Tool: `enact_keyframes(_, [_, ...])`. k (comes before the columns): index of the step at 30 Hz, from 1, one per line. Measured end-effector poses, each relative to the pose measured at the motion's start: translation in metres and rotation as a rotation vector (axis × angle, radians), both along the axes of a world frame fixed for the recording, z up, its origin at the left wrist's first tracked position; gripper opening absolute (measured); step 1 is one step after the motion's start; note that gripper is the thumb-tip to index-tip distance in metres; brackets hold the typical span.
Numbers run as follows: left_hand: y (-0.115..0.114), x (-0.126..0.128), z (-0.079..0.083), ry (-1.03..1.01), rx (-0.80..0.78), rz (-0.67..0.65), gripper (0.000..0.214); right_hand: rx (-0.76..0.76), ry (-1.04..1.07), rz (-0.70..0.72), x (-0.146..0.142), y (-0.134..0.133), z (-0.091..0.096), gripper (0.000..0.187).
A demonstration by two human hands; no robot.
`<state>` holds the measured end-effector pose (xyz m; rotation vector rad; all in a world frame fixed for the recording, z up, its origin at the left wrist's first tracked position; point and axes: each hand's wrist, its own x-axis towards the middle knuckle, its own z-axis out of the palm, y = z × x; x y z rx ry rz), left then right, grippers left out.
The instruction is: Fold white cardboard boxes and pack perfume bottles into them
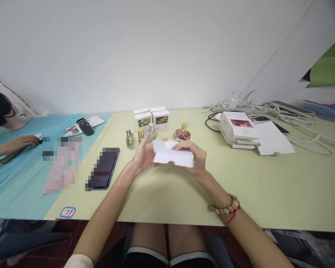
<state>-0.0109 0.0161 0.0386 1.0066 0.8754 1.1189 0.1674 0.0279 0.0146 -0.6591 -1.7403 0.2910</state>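
Both my hands hold a small white cardboard box (pixel 173 155) just above the pale green table (pixel 170 193). My left hand (pixel 143 154) grips its left end with curled fingers. My right hand (pixel 197 156) wraps over its right end and top flap. A bead bracelet and red string sit on my right wrist. Just behind the box stand three small glass perfume bottles (pixel 130 139) and a round pink bottle with a gold cap (pixel 182 134). Several white perfume boxes (pixel 152 120) are lined up farther back.
A dark phone (pixel 104 168) lies to the left. A stack of flat white boxes (pixel 238 131) and a loose white sleeve (pixel 273 138) lie to the right, with cables and a power strip (pixel 231 108) behind. Another person's hand (pixel 24 141) rests on the blue mat (pixel 22 175) at left.
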Motion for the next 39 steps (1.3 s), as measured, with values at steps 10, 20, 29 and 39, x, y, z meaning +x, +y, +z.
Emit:
enact_keyframes(10, [-0.013,0.036,-0.021,0.222,0.457,0.151,0.056,-0.426,0.344,0.053,-0.004,0.011,0.008,0.034])
enact_keyframes(20, [-0.011,0.043,-0.032,0.108,0.202,0.120,0.043,-0.616,0.300,0.286,-0.005,0.007,0.005,0.045])
enact_keyframes(29, [-0.028,0.046,-0.028,0.541,0.341,0.110,0.108,-0.685,0.247,0.431,-0.006,0.001,0.005,0.056])
enact_keyframes(39, [-0.027,0.043,-0.023,0.560,0.411,0.056,0.095,-0.538,0.100,0.503,-0.006,-0.001,0.011,0.063])
